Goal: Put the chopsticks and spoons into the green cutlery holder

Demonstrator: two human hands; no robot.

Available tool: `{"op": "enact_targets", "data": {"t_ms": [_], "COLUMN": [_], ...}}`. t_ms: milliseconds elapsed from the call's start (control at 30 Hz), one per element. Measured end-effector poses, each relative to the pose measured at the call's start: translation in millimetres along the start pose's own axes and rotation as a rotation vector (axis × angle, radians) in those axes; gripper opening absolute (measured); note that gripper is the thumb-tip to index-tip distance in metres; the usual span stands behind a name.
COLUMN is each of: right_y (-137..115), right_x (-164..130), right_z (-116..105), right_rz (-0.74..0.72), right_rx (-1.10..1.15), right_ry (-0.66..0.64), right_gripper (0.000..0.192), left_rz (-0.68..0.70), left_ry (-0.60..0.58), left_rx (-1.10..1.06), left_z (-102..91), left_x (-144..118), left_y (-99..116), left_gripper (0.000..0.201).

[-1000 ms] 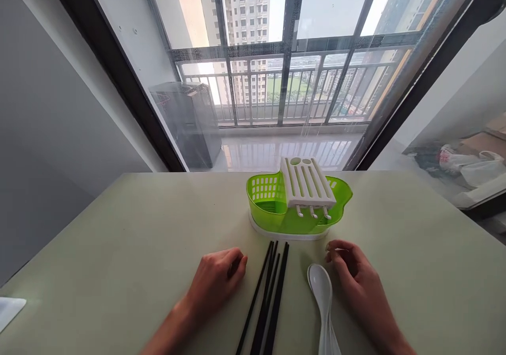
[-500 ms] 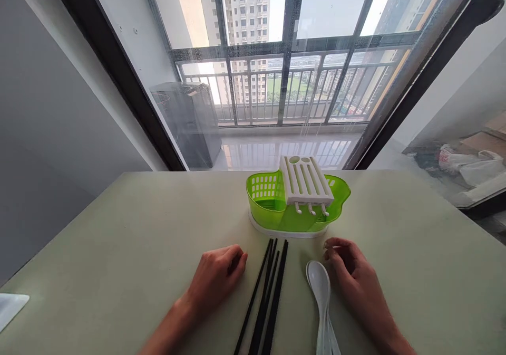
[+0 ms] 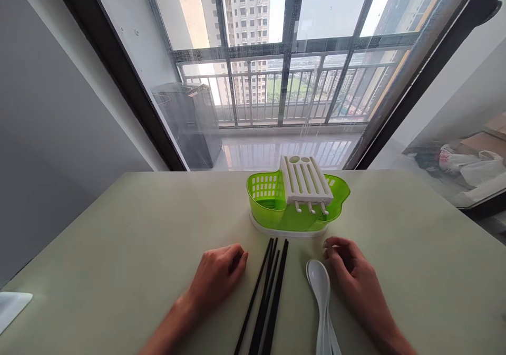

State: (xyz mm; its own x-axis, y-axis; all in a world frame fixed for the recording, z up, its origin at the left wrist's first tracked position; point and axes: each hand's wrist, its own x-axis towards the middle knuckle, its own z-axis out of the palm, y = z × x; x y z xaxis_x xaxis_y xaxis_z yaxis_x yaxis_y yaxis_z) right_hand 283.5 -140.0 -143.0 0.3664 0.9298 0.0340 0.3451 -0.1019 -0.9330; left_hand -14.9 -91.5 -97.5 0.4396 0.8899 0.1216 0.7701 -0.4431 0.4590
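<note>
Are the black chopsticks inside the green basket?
No, the black chopsticks lie flat on the table between the two hands, in front of the green basket.

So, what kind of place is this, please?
Probably a high-rise flat. A pale table stands at a big glass door onto a railed balcony, with tower blocks beyond. On the table lie black chopsticks, white spoons and a green cutlery drainer.

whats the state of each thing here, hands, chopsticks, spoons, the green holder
left hand: loosely curled, resting on the table, holding nothing
right hand: loosely curled, resting beside the spoons, holding nothing
chopsticks: lying flat in a bundle between the hands
spoons: white, stacked, lying bowl up
green holder: upright on a white tray, nothing visible inside
white rack: tilted across the holder's rim
</note>
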Motion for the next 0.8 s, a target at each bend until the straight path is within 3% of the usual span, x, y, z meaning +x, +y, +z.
{"op": "enact_targets", "data": {"t_ms": [800], "right_y": [0.7], "right_x": [0.3], "right_z": [-0.3], "right_rz": [0.002], "right_rx": [-0.003], "right_ry": [-0.006], "right_gripper": [0.035], "left_rz": [0.019], "left_ry": [0.026], "left_rx": [-0.012], "left_z": [1.5], "left_x": [0.1], "left_y": [-1.7], "left_gripper": [0.032]}}
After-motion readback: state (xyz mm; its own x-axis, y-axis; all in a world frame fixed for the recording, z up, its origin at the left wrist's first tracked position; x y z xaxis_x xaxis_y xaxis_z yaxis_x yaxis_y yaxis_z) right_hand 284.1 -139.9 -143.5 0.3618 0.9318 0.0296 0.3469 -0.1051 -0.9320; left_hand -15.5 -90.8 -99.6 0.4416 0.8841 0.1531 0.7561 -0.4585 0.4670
